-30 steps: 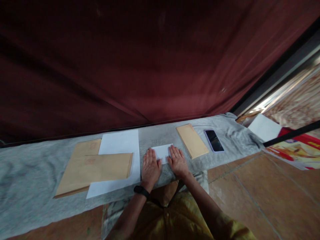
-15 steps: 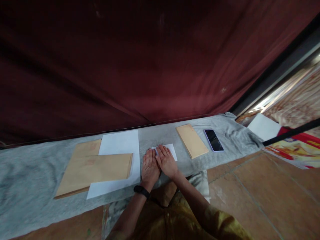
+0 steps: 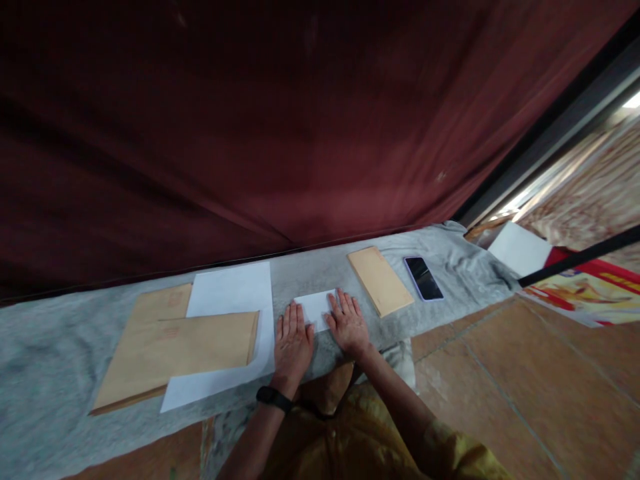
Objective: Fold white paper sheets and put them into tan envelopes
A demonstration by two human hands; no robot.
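Rests left grip (image 3: 294,347) and right grip (image 3: 351,329), both flat and empty, on white paper (image 3: 315,309), across brown envelope (image 3: 380,281) from phone (image 3: 424,279).

- The left hand (image 3: 293,341) is flat, palm down, with fingers pointing away.
- The right hand (image 3: 349,327) is flat, palm down, near the left one but not touching it.
- The left arm (image 3: 253,437) and right arm (image 3: 397,393) reach forward, leaning inward.
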